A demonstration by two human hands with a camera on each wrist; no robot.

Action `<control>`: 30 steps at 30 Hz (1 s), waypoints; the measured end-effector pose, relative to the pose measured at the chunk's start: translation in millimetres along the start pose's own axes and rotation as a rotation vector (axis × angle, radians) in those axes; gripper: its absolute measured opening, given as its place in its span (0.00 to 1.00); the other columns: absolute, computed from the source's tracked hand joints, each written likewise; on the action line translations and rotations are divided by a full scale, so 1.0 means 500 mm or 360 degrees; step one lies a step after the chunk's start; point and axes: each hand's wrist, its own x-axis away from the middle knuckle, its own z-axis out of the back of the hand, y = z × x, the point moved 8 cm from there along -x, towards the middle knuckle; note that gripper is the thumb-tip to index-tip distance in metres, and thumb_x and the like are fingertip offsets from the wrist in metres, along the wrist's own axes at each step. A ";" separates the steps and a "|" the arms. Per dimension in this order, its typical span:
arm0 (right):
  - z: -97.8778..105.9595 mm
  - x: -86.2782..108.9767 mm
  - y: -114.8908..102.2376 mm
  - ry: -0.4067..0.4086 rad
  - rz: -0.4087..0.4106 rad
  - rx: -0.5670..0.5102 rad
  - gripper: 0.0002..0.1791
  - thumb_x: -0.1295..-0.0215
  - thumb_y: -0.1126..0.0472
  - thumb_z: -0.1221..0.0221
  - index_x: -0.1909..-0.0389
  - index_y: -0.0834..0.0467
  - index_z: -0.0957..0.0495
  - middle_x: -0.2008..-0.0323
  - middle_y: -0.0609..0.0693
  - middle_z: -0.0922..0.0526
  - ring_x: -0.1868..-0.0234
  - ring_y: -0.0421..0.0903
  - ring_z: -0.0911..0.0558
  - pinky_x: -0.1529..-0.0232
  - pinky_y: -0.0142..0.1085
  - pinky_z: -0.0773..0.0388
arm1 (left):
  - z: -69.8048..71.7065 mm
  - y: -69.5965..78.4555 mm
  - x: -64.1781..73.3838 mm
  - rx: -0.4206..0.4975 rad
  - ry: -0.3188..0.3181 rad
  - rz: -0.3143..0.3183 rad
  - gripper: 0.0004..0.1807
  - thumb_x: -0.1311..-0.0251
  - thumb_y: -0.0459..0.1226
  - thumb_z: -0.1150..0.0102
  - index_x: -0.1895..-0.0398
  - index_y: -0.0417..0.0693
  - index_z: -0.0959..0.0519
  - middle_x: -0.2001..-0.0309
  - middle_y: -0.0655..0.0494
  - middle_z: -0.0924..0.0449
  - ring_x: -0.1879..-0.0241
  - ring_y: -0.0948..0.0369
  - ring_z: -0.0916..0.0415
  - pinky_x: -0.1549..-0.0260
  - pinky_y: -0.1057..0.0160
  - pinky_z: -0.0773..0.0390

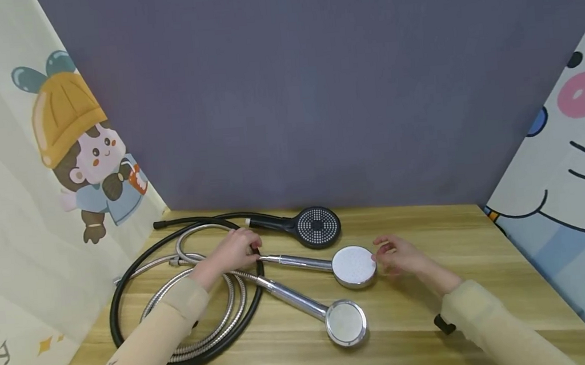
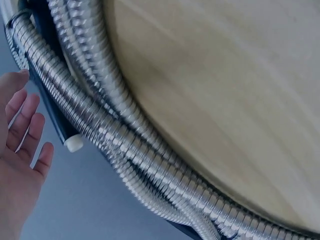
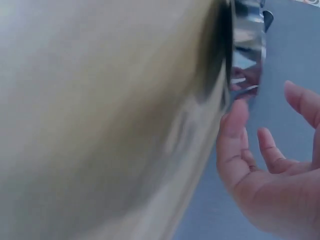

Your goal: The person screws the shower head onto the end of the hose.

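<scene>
Taking the far edge of the table (image 1: 483, 247) as 12 o'clock, the white-faced head (image 1: 354, 265) lies face up near the middle, its chrome handle (image 1: 304, 263) pointing to 9 o'clock. The right hand (image 1: 400, 254) is at the head's 3 o'clock, fingers parted and loosely bent, gripping nothing; its fingertips are at the rim, though whether they touch cannot be told. The left hand (image 1: 233, 250) is at 9 o'clock, by the handle's far end; the left wrist view shows its fingers loosely spread, with nothing held, and contact with the handle's tip cannot be made out. From the white-faced head, the black head (image 1: 318, 227) lies between 10 and 11 o'clock, handle pointing to 9, and the chrome head (image 1: 346, 322) between 6 and 7, handle slanting to 10. Around 9 o'clock, partly under the left forearm, sit coiled metal hoses (image 2: 120, 135) and a black hose (image 1: 115, 319) looped around them. A grey backdrop (image 1: 285, 91) stands at 12, a cartoon-printed cloth (image 1: 78, 148) at 10 and a pink-snouted print (image 1: 583, 94) at 2.
</scene>
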 end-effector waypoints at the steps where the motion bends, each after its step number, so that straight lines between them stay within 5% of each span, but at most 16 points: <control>1: 0.005 -0.002 -0.007 0.0007 0.0000 0.0011 0.30 0.38 0.62 0.42 0.39 0.70 0.40 0.55 0.62 0.30 0.64 0.50 0.22 0.69 0.45 0.20 | 0.004 -0.003 -0.002 0.0007 0.0018 0.0017 0.13 0.52 0.40 0.29 0.64 0.46 0.19 0.66 0.58 0.19 0.61 0.58 0.26 0.58 0.54 0.30; 10: 0.032 -0.041 -0.075 0.0008 0.0033 0.0115 0.30 0.35 0.59 0.44 0.37 0.69 0.41 0.48 0.67 0.30 0.52 0.55 0.23 0.54 0.48 0.23 | 0.036 -0.042 -0.033 0.0224 0.0110 0.0236 0.20 0.48 0.38 0.32 0.51 0.45 0.22 0.54 0.50 0.21 0.53 0.50 0.26 0.52 0.45 0.32; 20: 0.036 -0.110 -0.105 0.0053 -0.0012 0.0175 0.33 0.35 0.55 0.43 0.34 0.64 0.42 0.41 0.68 0.34 0.46 0.58 0.26 0.46 0.54 0.26 | 0.037 -0.080 -0.073 0.0370 0.0193 0.0424 0.24 0.46 0.42 0.33 0.46 0.45 0.24 0.47 0.46 0.25 0.45 0.46 0.32 0.44 0.40 0.38; 30: 0.004 -0.176 -0.081 0.0030 -0.0055 -0.0192 0.35 0.35 0.60 0.44 0.31 0.62 0.47 0.38 0.69 0.36 0.40 0.67 0.32 0.40 0.56 0.33 | 0.023 -0.118 -0.071 0.0590 0.0206 0.0565 0.30 0.45 0.44 0.34 0.40 0.44 0.28 0.43 0.44 0.28 0.41 0.44 0.37 0.41 0.41 0.39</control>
